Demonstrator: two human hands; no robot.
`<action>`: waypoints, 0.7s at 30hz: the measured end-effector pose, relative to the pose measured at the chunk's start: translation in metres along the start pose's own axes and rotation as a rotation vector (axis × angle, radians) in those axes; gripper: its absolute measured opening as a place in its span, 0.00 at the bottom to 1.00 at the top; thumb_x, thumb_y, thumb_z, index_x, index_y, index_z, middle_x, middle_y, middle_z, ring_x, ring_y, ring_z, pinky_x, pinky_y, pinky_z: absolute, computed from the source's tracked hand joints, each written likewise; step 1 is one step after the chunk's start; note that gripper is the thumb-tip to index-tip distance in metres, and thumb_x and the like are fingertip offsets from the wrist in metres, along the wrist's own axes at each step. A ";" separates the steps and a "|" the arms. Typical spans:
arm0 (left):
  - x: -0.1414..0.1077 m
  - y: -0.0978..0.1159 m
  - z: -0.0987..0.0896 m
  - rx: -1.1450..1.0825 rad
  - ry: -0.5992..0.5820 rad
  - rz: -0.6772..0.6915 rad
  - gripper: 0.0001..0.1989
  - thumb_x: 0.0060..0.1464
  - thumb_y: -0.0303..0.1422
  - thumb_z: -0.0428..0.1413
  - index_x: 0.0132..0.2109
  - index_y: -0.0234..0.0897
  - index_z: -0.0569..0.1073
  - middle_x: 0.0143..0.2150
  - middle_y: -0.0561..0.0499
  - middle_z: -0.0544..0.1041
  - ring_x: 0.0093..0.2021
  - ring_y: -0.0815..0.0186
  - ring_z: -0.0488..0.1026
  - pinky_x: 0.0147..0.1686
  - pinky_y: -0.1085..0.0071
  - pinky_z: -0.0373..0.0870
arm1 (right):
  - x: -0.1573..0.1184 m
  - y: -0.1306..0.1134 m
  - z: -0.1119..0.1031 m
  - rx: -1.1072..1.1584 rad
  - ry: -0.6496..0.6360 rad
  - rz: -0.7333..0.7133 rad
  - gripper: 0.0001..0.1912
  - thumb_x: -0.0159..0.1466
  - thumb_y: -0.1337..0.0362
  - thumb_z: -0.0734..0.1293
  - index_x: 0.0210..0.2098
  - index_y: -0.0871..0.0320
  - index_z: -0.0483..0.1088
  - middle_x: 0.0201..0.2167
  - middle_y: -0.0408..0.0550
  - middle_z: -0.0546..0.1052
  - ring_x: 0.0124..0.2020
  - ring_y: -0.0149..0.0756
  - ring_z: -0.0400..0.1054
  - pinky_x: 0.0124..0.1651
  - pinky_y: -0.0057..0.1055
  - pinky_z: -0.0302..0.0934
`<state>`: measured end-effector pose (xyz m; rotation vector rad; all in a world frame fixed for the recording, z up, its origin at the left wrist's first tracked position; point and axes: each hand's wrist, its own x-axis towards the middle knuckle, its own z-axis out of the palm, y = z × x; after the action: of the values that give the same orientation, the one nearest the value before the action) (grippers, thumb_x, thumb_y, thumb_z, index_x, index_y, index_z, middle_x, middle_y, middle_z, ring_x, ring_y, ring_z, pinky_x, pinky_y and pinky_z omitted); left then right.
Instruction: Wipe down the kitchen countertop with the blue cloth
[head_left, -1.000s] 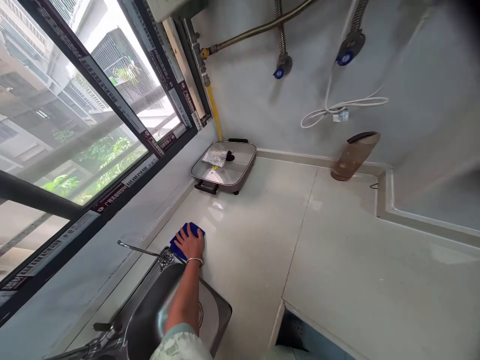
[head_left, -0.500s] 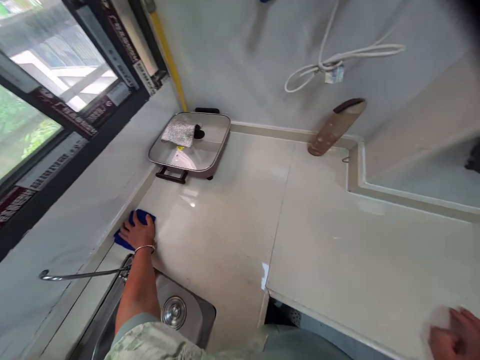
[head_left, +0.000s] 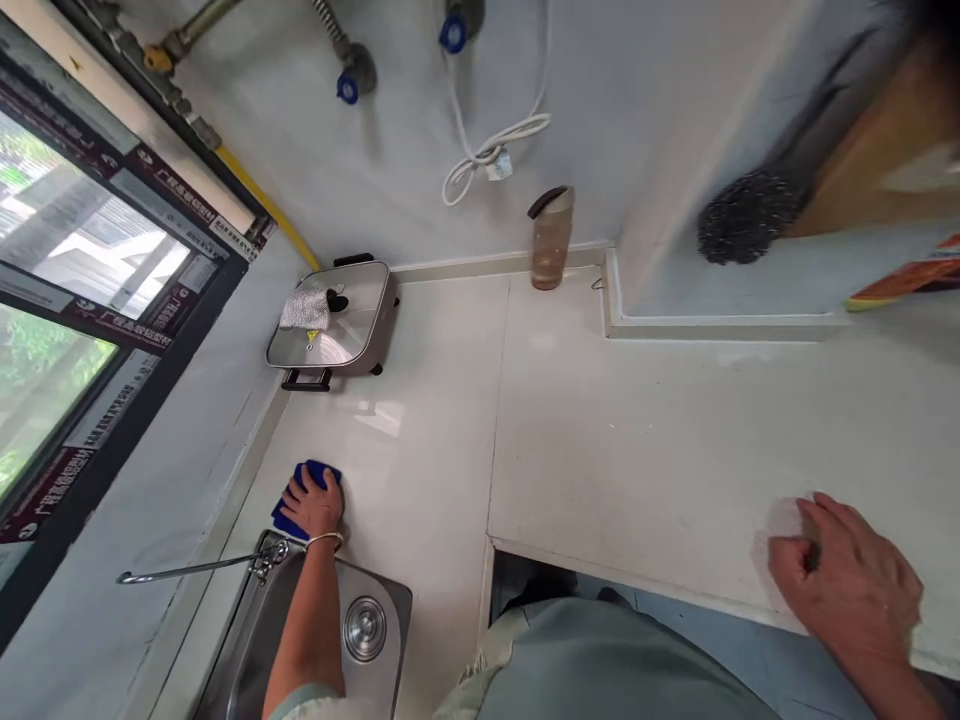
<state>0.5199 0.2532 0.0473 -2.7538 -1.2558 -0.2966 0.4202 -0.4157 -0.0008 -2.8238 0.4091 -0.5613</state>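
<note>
Pressed over a folded blue cloth [head_left: 289, 518] on the counter behind the sink, my left hand [head_left: 313, 505] has its fingers spread across the fabric. My right hand [head_left: 847, 570] is curled above the counter's front edge at the right, thumb and fingers bent together; what it holds, if anything, I cannot make out. A blurred pale patch shows beside its fingertips. The pale counter [head_left: 570, 430] runs between both hands. Just left of my left forearm is the faucet [head_left: 268, 560].
A metal sink [head_left: 397, 620] with a drain lies at lower left. An electric pan [head_left: 337, 340] with a glass lid sits in the far corner. A brown-tinted bottle [head_left: 551, 240] stands by the wall, under a coiled white cable [head_left: 487, 155]. A black scrubber [head_left: 750, 215] shows at upper right.
The view has turned and shifted right, showing valves and the scrubber. My left hand and the blue cloth have moved closer behind the sink. More of my right hand shows.
</note>
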 end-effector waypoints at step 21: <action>-0.231 0.138 -0.043 -0.163 -0.102 0.684 0.32 0.65 0.46 0.43 0.72 0.37 0.56 0.74 0.39 0.56 0.74 0.43 0.47 0.70 0.41 0.46 | -0.008 0.021 0.022 0.058 0.107 -0.160 0.29 0.68 0.64 0.57 0.68 0.63 0.53 0.66 0.61 0.64 0.70 0.52 0.53 0.70 0.53 0.50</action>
<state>0.4703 -0.0151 0.0374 -3.1517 -0.2496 -0.1968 0.4174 -0.4291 -0.0294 -2.7946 0.1832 -0.7457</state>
